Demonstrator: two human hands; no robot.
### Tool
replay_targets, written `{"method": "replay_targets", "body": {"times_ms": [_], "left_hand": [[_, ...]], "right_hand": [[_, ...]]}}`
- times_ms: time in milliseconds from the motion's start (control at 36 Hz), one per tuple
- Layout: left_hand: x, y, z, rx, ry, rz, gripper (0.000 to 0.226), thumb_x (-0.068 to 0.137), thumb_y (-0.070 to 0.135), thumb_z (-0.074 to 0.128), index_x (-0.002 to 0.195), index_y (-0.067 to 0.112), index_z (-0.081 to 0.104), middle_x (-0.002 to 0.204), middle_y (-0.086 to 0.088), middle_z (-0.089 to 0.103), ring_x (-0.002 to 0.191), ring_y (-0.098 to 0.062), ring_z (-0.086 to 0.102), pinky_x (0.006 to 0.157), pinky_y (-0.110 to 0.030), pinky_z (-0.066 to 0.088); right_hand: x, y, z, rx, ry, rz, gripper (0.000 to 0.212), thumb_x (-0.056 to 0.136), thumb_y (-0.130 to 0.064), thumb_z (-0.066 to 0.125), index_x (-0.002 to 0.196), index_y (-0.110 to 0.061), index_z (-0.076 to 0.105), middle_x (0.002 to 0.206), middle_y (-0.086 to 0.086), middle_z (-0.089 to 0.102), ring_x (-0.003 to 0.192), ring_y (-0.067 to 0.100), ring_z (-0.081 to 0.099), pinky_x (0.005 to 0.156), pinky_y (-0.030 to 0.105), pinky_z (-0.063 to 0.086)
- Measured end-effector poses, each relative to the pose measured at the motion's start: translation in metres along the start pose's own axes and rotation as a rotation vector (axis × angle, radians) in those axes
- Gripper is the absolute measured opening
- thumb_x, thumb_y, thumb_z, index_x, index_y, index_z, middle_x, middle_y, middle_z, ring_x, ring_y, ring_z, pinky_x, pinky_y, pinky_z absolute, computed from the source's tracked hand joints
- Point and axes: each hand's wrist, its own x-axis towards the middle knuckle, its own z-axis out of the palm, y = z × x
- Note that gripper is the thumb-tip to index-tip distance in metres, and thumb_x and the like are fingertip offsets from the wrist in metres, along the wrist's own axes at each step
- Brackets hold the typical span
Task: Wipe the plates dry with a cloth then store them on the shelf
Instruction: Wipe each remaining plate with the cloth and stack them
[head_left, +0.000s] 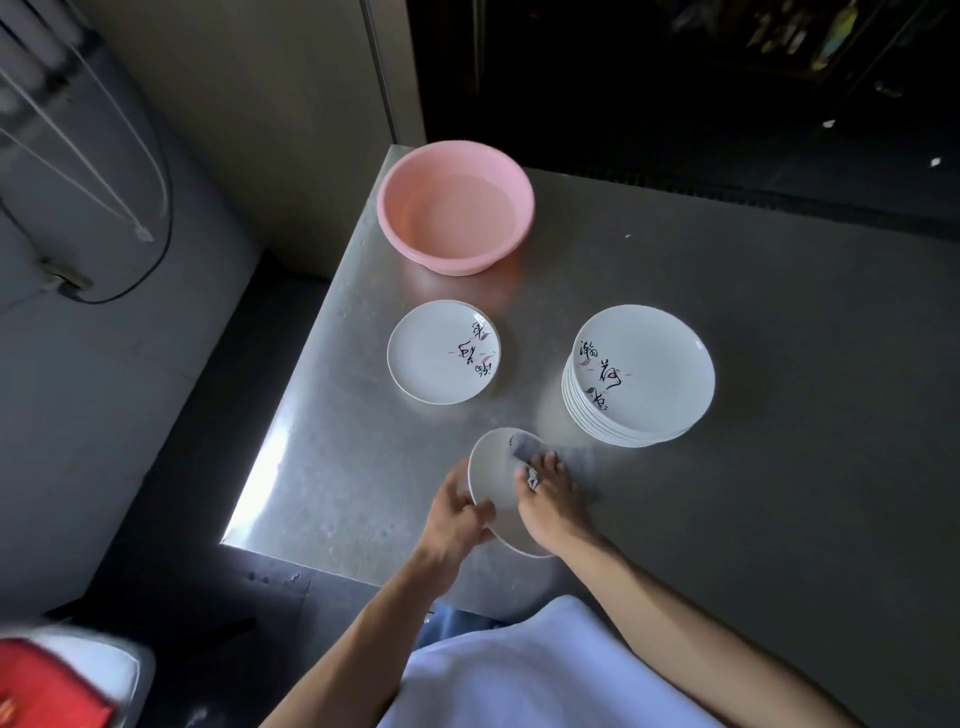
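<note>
A white plate (493, 480) is held tilted above the near part of the steel table (753, 467). My left hand (457, 512) grips its left rim. My right hand (545, 499) presses a grey cloth (530, 447) against the plate's inner face, fingers curled round the cloth. A single white plate with black writing (436, 358) lies flat to the left. On the right stands a stack of several like plates (641, 376).
A pink plastic basin (454, 205) sits at the table's far left corner. The table's left edge (291, 415) drops to a dark floor. A dark shelf area (727, 78) lies beyond the table. A red and white object (57, 680) is at lower left.
</note>
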Motion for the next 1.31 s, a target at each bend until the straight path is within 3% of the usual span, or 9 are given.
{"method": "replay_targets", "body": {"times_ms": [194,278,389,500,667,750,861,1083,1306], "left_hand": [[-0.005,0.0,0.003,0.052,-0.058,-0.029,0.035,0.084,0.013,0.059,0.118,0.01,0.068,0.106,-0.014,0.078,0.095,-0.025,0.076,0.075,-0.035,0.061],[-0.001,-0.001,-0.003,-0.029,-0.042,-0.074,0.049,0.084,-0.008,0.045,0.121,0.014,0.07,0.103,-0.014,0.078,0.091,-0.027,0.075,0.076,-0.04,0.061],[0.002,-0.001,-0.006,-0.183,0.074,-0.104,0.048,0.075,0.006,0.053,0.12,0.013,0.069,0.1,-0.016,0.072,0.09,-0.028,0.071,0.082,-0.044,0.061],[0.003,0.005,-0.003,-0.156,0.245,-0.08,0.007,0.093,0.007,0.057,0.094,0.014,0.058,0.093,-0.009,0.064,0.089,-0.026,0.06,0.074,-0.039,0.054],[0.003,0.009,-0.004,-0.057,0.213,-0.08,0.016,0.096,0.007,0.058,0.085,0.012,0.048,0.08,-0.016,0.064,0.076,-0.027,0.069,0.062,-0.032,0.059],[0.005,0.009,-0.007,-0.1,0.217,-0.079,0.015,0.097,0.003,0.056,0.093,0.013,0.046,0.087,-0.016,0.062,0.077,-0.028,0.066,0.057,-0.031,0.057],[0.011,0.01,-0.013,-0.098,0.215,-0.057,0.015,0.098,0.007,0.057,0.108,0.018,0.055,0.101,-0.016,0.067,0.084,-0.03,0.065,0.063,-0.035,0.055],[0.008,0.033,-0.001,0.04,0.023,0.059,0.046,0.098,0.012,0.045,0.126,0.038,0.07,0.11,0.0,0.079,0.099,-0.019,0.075,0.071,-0.033,0.06],[0.02,0.035,0.007,-0.066,-0.109,0.039,0.042,0.107,0.046,0.046,0.129,0.019,0.07,0.117,-0.015,0.075,0.102,-0.024,0.073,0.089,-0.038,0.059]], "right_hand": [[-0.02,-0.009,0.015,0.232,-0.186,-0.387,0.054,0.108,-0.044,0.03,0.159,-0.029,0.021,0.165,-0.019,0.012,0.148,-0.01,0.003,0.125,0.026,0.005],[-0.009,-0.004,0.015,0.004,-0.07,-0.309,0.053,0.109,-0.041,0.027,0.159,-0.022,0.025,0.167,-0.008,0.012,0.151,0.0,0.003,0.12,0.018,-0.001],[-0.001,-0.011,0.0,-0.119,0.016,-0.057,0.053,0.108,-0.039,0.02,0.153,-0.014,0.033,0.166,0.009,0.018,0.153,0.024,0.016,0.121,0.043,0.014],[-0.001,-0.017,0.011,-0.062,0.012,-0.116,0.058,0.106,-0.037,0.009,0.154,-0.011,0.029,0.164,0.015,0.023,0.152,0.03,0.015,0.123,0.046,0.012],[-0.007,-0.012,0.02,-0.023,-0.03,-0.397,0.054,0.108,-0.043,0.029,0.156,-0.019,0.031,0.163,-0.011,0.017,0.153,0.008,0.009,0.124,0.026,0.004],[0.004,0.013,0.023,-0.198,0.151,-0.351,0.068,0.105,-0.049,0.013,0.146,-0.009,0.049,0.157,0.007,0.04,0.147,0.024,0.036,0.121,0.043,0.028],[-0.003,0.028,0.01,-0.325,0.08,-0.25,0.103,0.081,-0.055,-0.023,0.147,-0.011,0.042,0.16,0.013,0.031,0.149,0.028,0.021,0.123,0.044,0.014],[-0.041,0.011,0.008,-0.144,0.015,-0.69,0.074,0.096,-0.053,0.045,0.158,-0.017,0.024,0.164,-0.005,0.013,0.153,0.008,0.007,0.118,0.014,-0.007],[-0.031,-0.001,-0.016,0.134,0.324,-0.649,0.062,0.089,-0.004,0.059,0.146,-0.025,0.049,0.127,-0.003,0.066,0.108,0.01,0.064,0.09,0.025,0.052]]}}
